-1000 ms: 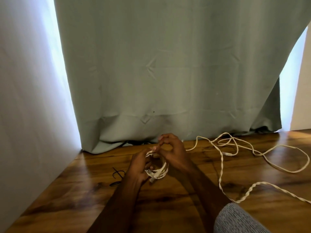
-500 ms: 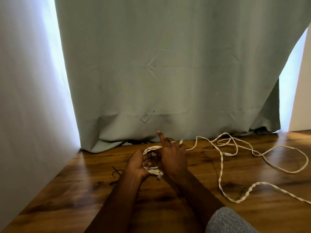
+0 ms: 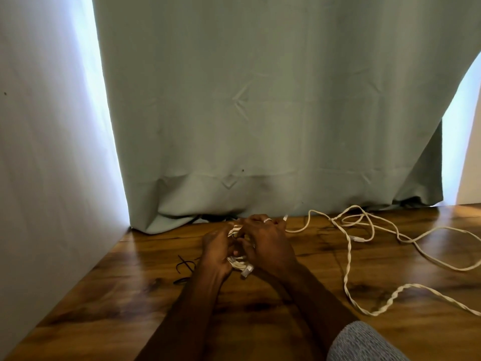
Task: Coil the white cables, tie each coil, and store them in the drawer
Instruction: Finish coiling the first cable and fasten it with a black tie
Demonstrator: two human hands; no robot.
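Note:
A small coil of white cable (image 3: 240, 264) sits between both hands just above the wooden table (image 3: 260, 316). My left hand (image 3: 217, 250) grips the coil's left side. My right hand (image 3: 268, 243) curls over its right side, fingers wrapped round the strands, a ring on one finger. A plug end sticks out below the hands. A long loose white cable (image 3: 348, 256), partly twisted, sprawls over the table to the right, its near end by my right fingertips. No drawer is in view.
Thin black ties (image 3: 186, 267) lie on the table left of my left wrist. A grey-green curtain (image 3: 260, 113) hangs right behind the table's far edge. A white wall (image 3: 46, 152) closes the left side.
My right hand's raised finger has come down and the hand has closed over the coil. Both hands stay in place, a bit tighter together.

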